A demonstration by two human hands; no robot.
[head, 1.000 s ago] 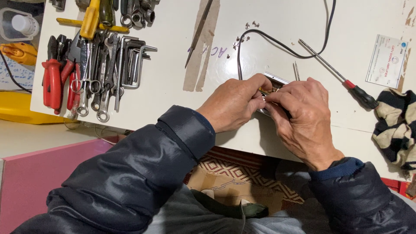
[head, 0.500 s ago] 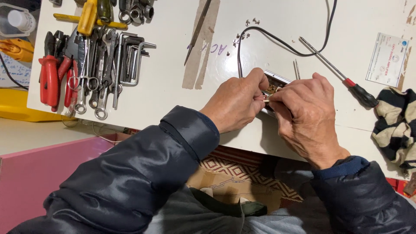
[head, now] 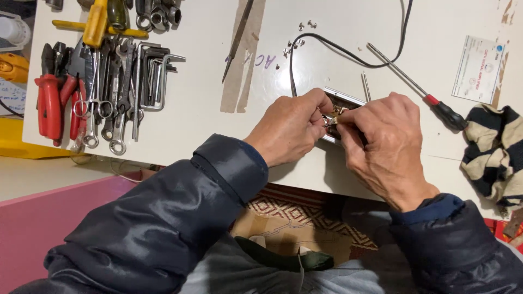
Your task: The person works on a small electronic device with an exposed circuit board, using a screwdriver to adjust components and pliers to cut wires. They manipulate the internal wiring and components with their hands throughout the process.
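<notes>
- Metal, silvery and rectangular: the small open housing lies near the front edge of the white tabletop, a little right of its middle, with my two hands meeting over it.
- Its long axis runs slantwise, from the upper left down toward the front right; most of it is hidden under my fingers, so I may be misjudging the tilt.
- My left hand comes in from the left, thumb and forefinger pinched narrow on a tiny brass-coloured part just over the housing.
- My right hand comes in from the right, fingers curled tight and closed on the same little part, fingertips touching those of the left.
- A black cable leads from the housing toward the far edge.
- A screwdriver with a red and black handle lies just right of my right hand, shaft pointing to the far left.
- Loose small screws sit beyond the housing.
- Wrenches, hex keys and red-handled pliers crowd the left end.
- A striped cloth rests at the right edge.
</notes>
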